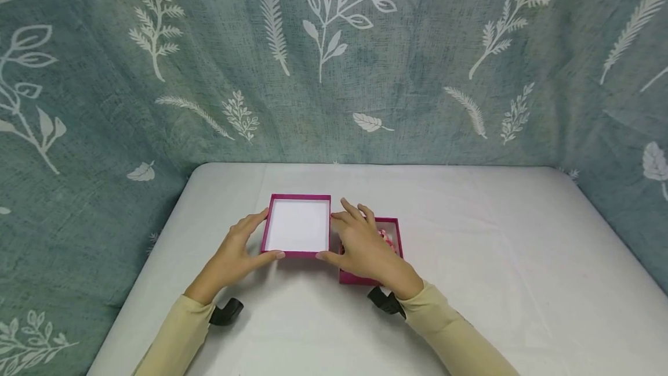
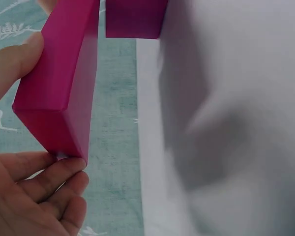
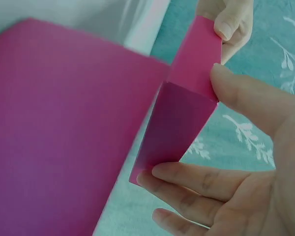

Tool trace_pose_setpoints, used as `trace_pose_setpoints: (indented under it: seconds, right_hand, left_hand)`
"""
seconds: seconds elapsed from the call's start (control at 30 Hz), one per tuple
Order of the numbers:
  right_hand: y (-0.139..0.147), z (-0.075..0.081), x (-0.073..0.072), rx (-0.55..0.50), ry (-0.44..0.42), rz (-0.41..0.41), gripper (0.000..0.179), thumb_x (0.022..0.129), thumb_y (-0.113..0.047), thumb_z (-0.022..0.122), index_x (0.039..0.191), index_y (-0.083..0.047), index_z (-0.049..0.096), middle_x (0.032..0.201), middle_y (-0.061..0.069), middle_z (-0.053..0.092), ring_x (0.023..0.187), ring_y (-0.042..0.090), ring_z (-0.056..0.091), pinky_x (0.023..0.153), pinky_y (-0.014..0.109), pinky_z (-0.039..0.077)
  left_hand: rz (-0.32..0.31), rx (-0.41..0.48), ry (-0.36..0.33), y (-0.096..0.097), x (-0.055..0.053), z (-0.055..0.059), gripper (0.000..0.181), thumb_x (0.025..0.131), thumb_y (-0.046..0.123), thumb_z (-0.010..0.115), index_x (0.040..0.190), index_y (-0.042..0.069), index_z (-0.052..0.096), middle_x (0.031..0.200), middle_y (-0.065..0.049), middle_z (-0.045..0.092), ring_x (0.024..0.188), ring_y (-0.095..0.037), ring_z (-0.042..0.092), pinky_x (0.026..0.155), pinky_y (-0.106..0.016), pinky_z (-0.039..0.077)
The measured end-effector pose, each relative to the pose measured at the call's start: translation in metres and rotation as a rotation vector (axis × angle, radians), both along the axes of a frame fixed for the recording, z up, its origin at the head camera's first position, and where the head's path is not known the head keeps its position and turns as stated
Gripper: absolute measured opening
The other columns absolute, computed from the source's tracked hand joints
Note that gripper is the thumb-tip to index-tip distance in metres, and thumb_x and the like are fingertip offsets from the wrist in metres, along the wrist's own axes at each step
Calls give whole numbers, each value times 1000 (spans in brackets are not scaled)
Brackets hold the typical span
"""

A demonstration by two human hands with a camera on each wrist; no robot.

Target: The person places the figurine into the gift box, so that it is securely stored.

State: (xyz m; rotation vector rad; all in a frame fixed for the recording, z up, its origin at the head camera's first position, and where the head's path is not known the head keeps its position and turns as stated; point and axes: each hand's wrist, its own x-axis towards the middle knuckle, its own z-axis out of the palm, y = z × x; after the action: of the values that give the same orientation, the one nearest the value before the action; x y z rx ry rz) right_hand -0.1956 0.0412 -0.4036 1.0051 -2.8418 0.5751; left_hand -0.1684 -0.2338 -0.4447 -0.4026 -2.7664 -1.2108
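A magenta square box lid [image 1: 297,225] with a white inside faces up between the two hands in the head view. My left hand [image 1: 232,260] grips its left side, thumb on the near wall and fingers at the far side. The right hand [image 1: 365,248] holds the right side the same way. In the left wrist view the lid [image 2: 51,73] is raised off the table. Just right of it, partly hidden under my right hand, stands a magenta open box [image 1: 359,279]. Something pink and patterned [image 1: 386,237] lies inside, its kind unclear.
A white cloth covers the table [image 1: 496,260]. Behind it and at the sides hangs a green-blue curtain [image 1: 219,62] with white leaf prints. Black wrist mounts [image 1: 227,312] sit under both forearms.
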Motion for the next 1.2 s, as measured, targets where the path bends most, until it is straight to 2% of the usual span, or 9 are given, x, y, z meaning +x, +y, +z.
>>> trace_pose_setpoints:
  seconds: [0.2, 0.37, 0.67, 0.9, 1.07, 1.2]
  right_hand:
    - [13, 12, -4, -12, -23, -28, 62, 81, -43, 79, 123, 1, 64, 135, 17, 58, 145, 39, 29, 115, 58, 22]
    - [20, 19, -3, -4, -31, -42, 63, 81, -43, 79, 123, 2, 64, 136, 18, 57, 146, 39, 28, 114, 57, 26]
    - [28, 25, 2, -6, -23, -45, 64, 82, -41, 79, 123, 4, 63, 136, 21, 56, 145, 40, 29, 114, 58, 28]
    - [33, 26, 5, -47, -23, -33, 62, 80, -36, 81, 127, 1, 62, 135, 23, 57, 144, 42, 30, 114, 58, 29]
    - [38, 25, 5, -50, -27, -18, 61, 81, -36, 80, 126, 1, 62, 135, 22, 58, 143, 42, 32, 113, 60, 30]
    - [45, 26, 4, -43, -18, -2, 61, 81, -36, 80, 125, 3, 62, 134, 21, 59, 141, 41, 35, 112, 60, 31]
  left_hand:
    - [-13, 12, 5, 12, -10, 8, 95, 77, 49, 81, 153, 19, 34, 145, -8, 48, 135, -35, 39, 105, -63, 36]
    - [-28, 17, 20, 19, -14, 11, 96, 76, 48, 82, 153, 19, 34, 143, -7, 49, 133, -34, 41, 105, -62, 37]
    - [-39, 19, 40, 29, -13, 18, 95, 75, 43, 84, 153, 16, 36, 142, -9, 50, 133, -34, 42, 106, -63, 37]
    - [-57, 39, 52, 32, -12, 18, 94, 76, 44, 83, 152, 14, 37, 141, -8, 52, 132, -35, 42, 104, -62, 39]
    - [-60, 37, 80, 35, -11, 22, 94, 74, 40, 85, 152, 14, 38, 139, -8, 53, 133, -31, 45, 110, -62, 31]
    - [-75, 36, 97, 39, -13, 26, 95, 73, 39, 86, 151, 14, 38, 136, -7, 55, 131, -30, 46, 109, -59, 34]
